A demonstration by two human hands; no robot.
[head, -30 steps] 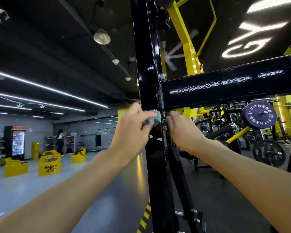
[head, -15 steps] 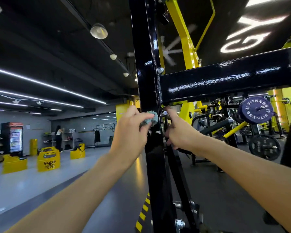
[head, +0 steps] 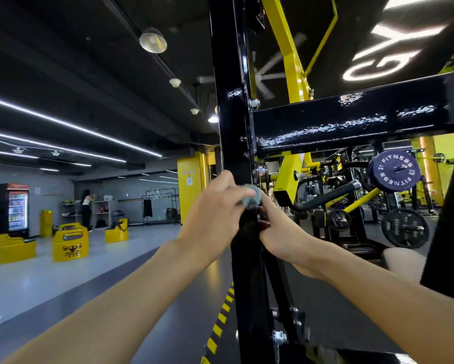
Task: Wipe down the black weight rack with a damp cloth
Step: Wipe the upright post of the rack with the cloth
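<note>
The small grey-blue cloth (head: pixel 252 197) sits bunched against the front of the black weight rack (head: pixel 230 122), on its upright just below the wet-streaked crossbeam (head: pixel 352 124). The left hand (head: pixel 215 215) pinches the cloth between thumb and fingers. The right hand (head: pixel 282 232) curls at the upright's right edge, fingertips beside the cloth; what it grasps I cannot tell. Behind hangs a purple weight plate (head: pixel 394 174).
</note>
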